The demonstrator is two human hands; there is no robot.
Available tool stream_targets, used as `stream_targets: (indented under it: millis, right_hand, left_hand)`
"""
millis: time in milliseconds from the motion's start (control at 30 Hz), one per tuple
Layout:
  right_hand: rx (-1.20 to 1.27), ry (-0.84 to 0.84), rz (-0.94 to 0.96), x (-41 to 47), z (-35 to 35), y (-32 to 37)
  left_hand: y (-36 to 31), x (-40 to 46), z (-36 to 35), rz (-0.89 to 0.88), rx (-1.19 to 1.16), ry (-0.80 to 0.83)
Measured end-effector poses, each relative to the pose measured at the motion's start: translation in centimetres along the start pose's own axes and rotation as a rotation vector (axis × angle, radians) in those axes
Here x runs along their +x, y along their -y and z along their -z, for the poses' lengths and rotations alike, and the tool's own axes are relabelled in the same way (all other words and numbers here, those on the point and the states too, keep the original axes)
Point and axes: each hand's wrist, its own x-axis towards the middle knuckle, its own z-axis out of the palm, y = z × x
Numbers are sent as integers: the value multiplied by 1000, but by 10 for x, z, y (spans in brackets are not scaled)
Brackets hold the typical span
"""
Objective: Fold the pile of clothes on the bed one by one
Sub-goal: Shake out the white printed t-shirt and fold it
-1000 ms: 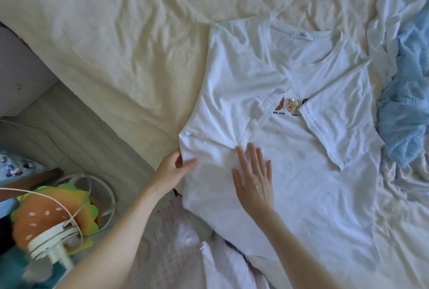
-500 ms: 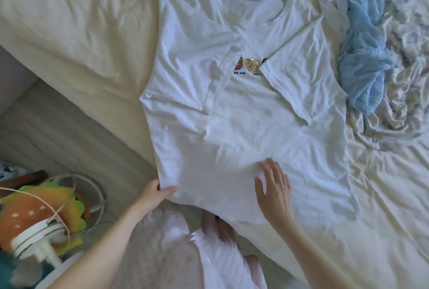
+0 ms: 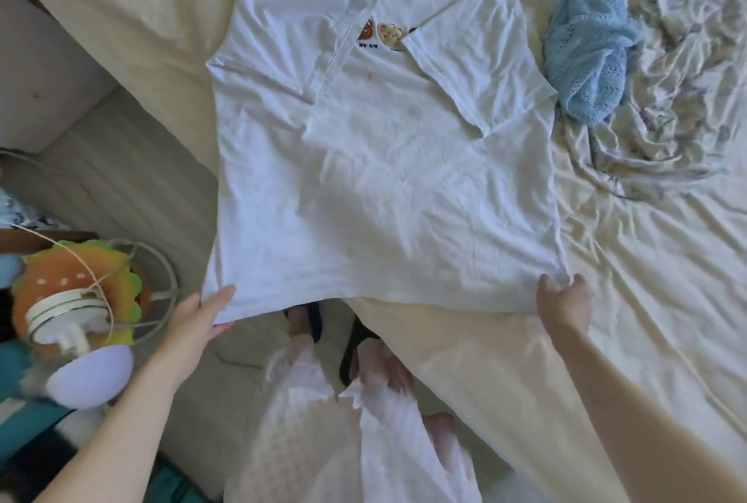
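Both hands have slid down to the hem corners of the T-shirt [image 3: 384,179], left hand [image 3: 202,316] and right hand [image 3: 562,300] fingers pinching it, likely to fold it upward on the bed [image 3: 121,17].

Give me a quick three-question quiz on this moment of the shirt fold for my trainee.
1. True or false: both sleeves of the white T-shirt are already folded in over its front.
2. Which part of the shirt does the left hand grip? A) the collar B) a bottom hem corner C) a sleeve
3. Fill in: the light blue knit garment lies on the bed beside the shirt's ___ sleeve, as seen in the head view.

Key
1. True; both sleeves lie across the chest, near the printed design.
2. B; the right hand pinches the other hem corner.
3. Right-hand.
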Motion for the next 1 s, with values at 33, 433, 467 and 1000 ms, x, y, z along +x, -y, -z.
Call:
stream_targets:
  millis: [33,433,467,1000]
  right_hand:
    - [111,31,-79,5,0,-6]
    - [1181,351,-544,16,15,-42]
    - [1241,359,-547,15,17,-42]
    - [1218,207,-614,-50,89,-86]
  left_hand:
    - [1,-4,3,10,-117,19]
    - [6,-27,-2,13,-612,-79]
    - [6,-28,-3,9,-618,-108]
    - [10,-137,3,99,-593,-391]
